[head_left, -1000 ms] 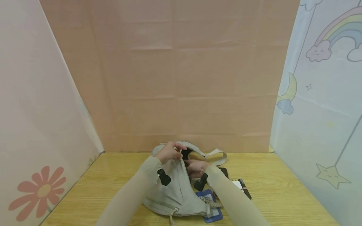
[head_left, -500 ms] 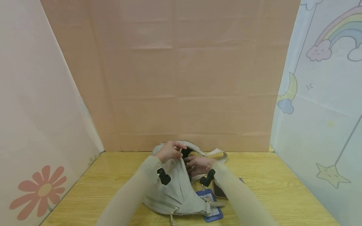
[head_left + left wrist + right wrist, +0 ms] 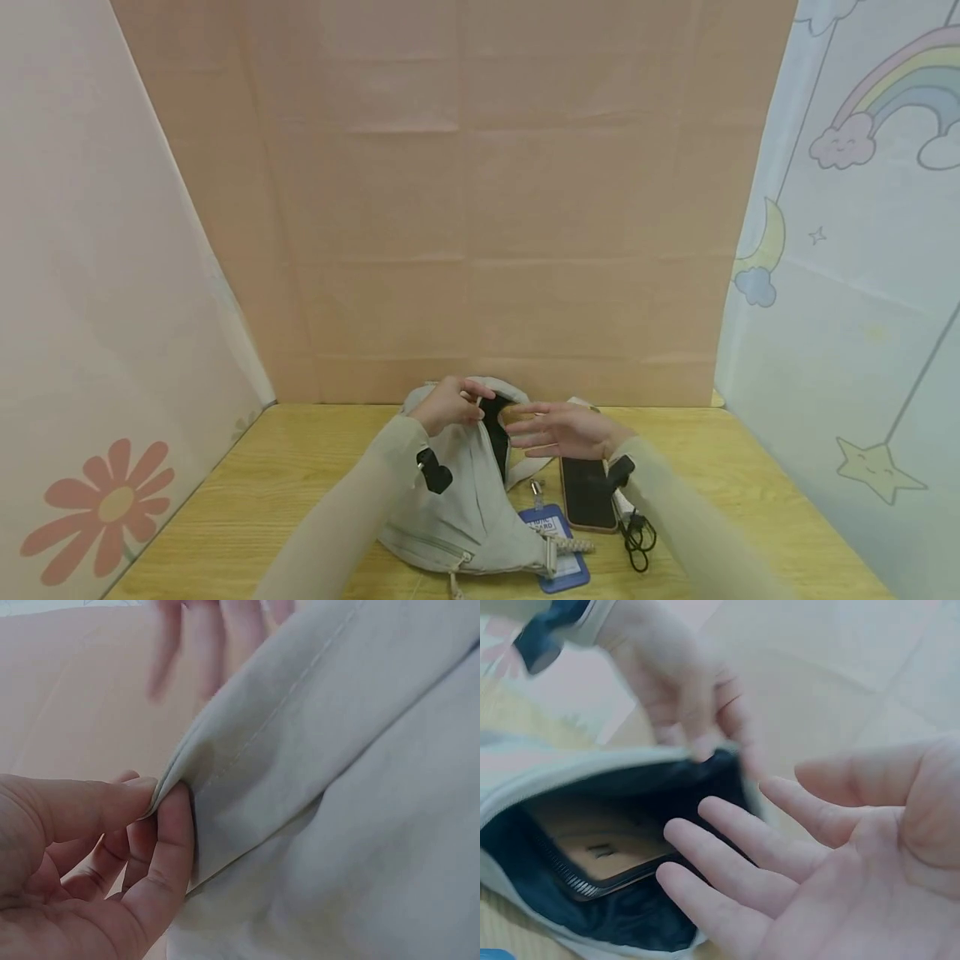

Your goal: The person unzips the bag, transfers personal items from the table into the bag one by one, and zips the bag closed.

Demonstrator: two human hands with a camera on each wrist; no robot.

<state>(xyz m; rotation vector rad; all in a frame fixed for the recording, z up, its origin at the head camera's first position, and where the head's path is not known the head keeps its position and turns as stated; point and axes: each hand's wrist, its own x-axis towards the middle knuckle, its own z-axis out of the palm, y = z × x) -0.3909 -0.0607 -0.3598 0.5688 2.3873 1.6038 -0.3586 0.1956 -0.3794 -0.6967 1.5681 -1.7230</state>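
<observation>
A pale grey sling bag (image 3: 450, 500) lies on the wooden table with its zipped mouth held apart. My left hand (image 3: 446, 406) pinches the fabric edge of that mouth between thumb and fingers, as the left wrist view shows closely. My right hand (image 3: 573, 429) is just to the right of the mouth, its fingers extended and its palm bare. In the right wrist view, a flat tan item (image 3: 604, 840) with a black zip-like edge lies inside the dark lining; its kind cannot be told.
Right of the bag lie a phone (image 3: 588, 496), a blue-framed ID badge (image 3: 566, 577) with a metal clip, and a coiled black cable (image 3: 639, 542) beside a white item partly under my right forearm. The bag's braided strap (image 3: 576, 546) crosses the badge. An orange-brown backdrop (image 3: 480, 250) stands behind.
My right hand has come out of the bag's mouth and moved right, its fingers straightening. The phone and cable are now uncovered by the forearm. My left hand keeps its place.
</observation>
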